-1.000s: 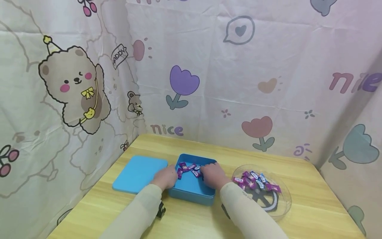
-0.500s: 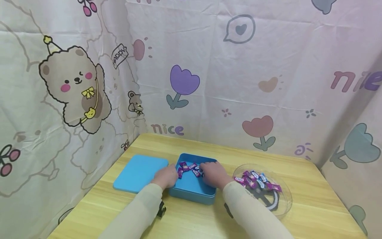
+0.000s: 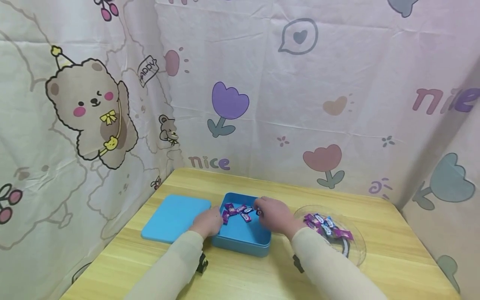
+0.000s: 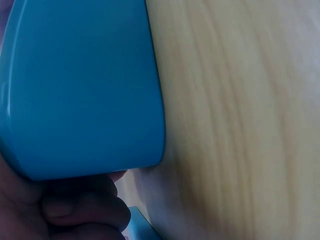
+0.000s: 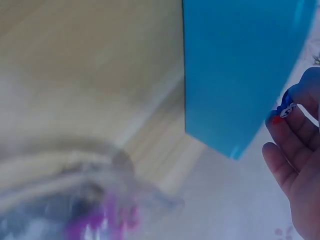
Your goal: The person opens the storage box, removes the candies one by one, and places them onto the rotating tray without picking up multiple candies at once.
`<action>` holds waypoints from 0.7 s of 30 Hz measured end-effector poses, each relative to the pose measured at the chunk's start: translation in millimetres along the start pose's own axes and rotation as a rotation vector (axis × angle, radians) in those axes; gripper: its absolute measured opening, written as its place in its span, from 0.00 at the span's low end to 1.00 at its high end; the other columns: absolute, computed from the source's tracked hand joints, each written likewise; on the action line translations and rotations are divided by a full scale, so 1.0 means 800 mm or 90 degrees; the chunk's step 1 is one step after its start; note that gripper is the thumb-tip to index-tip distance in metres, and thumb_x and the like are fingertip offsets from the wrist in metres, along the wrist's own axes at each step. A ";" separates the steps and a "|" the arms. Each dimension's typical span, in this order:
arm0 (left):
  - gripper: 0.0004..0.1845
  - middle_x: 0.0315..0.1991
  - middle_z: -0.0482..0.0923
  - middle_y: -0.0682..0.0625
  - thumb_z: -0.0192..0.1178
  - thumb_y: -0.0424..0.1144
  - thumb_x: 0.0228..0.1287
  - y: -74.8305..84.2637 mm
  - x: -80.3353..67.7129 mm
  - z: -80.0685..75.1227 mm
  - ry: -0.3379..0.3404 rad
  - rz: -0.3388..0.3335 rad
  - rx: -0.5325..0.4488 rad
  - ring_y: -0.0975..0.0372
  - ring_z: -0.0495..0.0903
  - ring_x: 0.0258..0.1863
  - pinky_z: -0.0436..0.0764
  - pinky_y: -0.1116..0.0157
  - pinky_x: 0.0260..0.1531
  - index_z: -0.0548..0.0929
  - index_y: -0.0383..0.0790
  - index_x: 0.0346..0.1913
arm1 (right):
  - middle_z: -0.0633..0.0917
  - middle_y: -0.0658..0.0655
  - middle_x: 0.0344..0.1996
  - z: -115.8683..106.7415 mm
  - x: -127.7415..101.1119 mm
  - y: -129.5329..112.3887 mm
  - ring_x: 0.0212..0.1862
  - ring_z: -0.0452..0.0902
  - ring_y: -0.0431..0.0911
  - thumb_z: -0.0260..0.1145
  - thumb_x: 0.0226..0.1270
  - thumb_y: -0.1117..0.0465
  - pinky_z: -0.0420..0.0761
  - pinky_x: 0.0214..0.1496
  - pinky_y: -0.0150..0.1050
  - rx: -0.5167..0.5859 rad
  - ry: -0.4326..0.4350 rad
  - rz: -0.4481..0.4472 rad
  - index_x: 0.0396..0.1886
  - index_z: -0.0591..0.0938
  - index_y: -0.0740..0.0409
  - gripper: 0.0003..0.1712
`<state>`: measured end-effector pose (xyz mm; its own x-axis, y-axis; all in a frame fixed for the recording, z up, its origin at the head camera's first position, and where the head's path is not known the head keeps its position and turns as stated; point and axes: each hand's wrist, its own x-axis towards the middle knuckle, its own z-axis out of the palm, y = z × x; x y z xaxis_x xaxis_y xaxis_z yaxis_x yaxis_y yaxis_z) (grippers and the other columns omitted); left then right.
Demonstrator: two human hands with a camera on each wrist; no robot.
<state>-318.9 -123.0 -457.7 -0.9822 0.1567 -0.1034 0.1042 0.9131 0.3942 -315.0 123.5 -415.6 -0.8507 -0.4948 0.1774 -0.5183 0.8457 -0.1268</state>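
Open blue rectangular tin box point(image 3: 240, 237) near the middle of the pale wooden bench point(image 3: 382, 266), with several purple-and-blue wrapped candies point(image 3: 236, 210) lying in its far half. Left hand point(image 3: 207, 222) at the box's left wall, fingers point(image 4: 75, 210) curled against the rim; in the left wrist view, curled round the blue edge. Right hand point(image 3: 275, 213) over the box's far right corner, fingers point(image 5: 295, 125) bent and pinching one blue-wrapped candy point(image 5: 286, 106), seen most plainly in the right wrist view; in the head view only a speck of wrapper peeps out at the fingertips. Flat blue rectangular lid point(image 3: 176, 216) lying on the bench just beside the box, to its left, close to the left hand. Clear round plastic dish point(image 3: 356, 250) on the bench to the right of the box, near but apart, partly hidden by the right forearm, holding more purple and blue wrapped sweets point(image 3: 326, 225). Cream sleeves on both forearms. Pink cartoon-printed curtain point(image 3: 300, 104) with bears and tulips hanging behind and at both sides of the bench.
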 end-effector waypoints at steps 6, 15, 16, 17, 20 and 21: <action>0.26 0.68 0.71 0.36 0.48 0.37 0.76 -0.001 -0.001 0.001 0.000 0.011 0.007 0.46 0.74 0.63 0.72 0.43 0.61 0.68 0.23 0.69 | 0.82 0.44 0.38 -0.022 -0.021 0.017 0.37 0.76 0.40 0.71 0.63 0.62 0.82 0.45 0.39 0.003 0.028 0.025 0.48 0.84 0.48 0.14; 0.24 0.62 0.76 0.37 0.49 0.36 0.75 -0.003 -0.002 0.001 0.003 0.016 0.013 0.51 0.77 0.46 0.78 0.45 0.54 0.71 0.24 0.66 | 0.82 0.43 0.35 -0.043 -0.065 0.061 0.36 0.78 0.38 0.68 0.60 0.64 0.82 0.43 0.42 0.020 0.050 0.079 0.44 0.81 0.48 0.13; 0.23 0.62 0.76 0.37 0.49 0.36 0.75 -0.003 -0.001 0.001 0.003 0.017 0.015 0.51 0.77 0.47 0.78 0.45 0.54 0.71 0.24 0.66 | 0.82 0.43 0.35 -0.045 -0.070 0.066 0.36 0.78 0.39 0.68 0.60 0.65 0.81 0.43 0.42 0.017 0.053 0.077 0.44 0.81 0.49 0.13; 0.23 0.62 0.76 0.37 0.49 0.36 0.75 -0.004 -0.001 0.001 0.003 0.018 0.015 0.51 0.77 0.47 0.78 0.45 0.54 0.71 0.24 0.66 | 0.82 0.43 0.34 -0.046 -0.075 0.072 0.36 0.78 0.39 0.68 0.59 0.65 0.81 0.43 0.43 0.013 0.058 0.076 0.44 0.81 0.49 0.13; 0.23 0.61 0.77 0.37 0.48 0.36 0.75 -0.004 0.000 0.001 -0.001 0.015 0.010 0.51 0.76 0.45 0.79 0.46 0.51 0.72 0.24 0.65 | 0.82 0.44 0.34 -0.051 -0.090 0.087 0.36 0.79 0.40 0.68 0.57 0.67 0.82 0.43 0.45 0.006 0.069 0.075 0.43 0.81 0.50 0.14; 0.23 0.60 0.77 0.37 0.48 0.36 0.75 -0.004 -0.001 0.000 -0.002 0.014 0.008 0.51 0.76 0.44 0.79 0.46 0.51 0.72 0.24 0.65 | 0.82 0.44 0.34 -0.052 -0.095 0.093 0.36 0.79 0.41 0.68 0.56 0.67 0.82 0.43 0.46 0.003 0.074 0.077 0.44 0.81 0.51 0.15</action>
<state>-318.7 -126.1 -458.8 -0.9791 0.1785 -0.0975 0.1281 0.9137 0.3857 -285.3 232.2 -397.6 -0.8913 -0.3627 0.2722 -0.4134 0.8966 -0.1588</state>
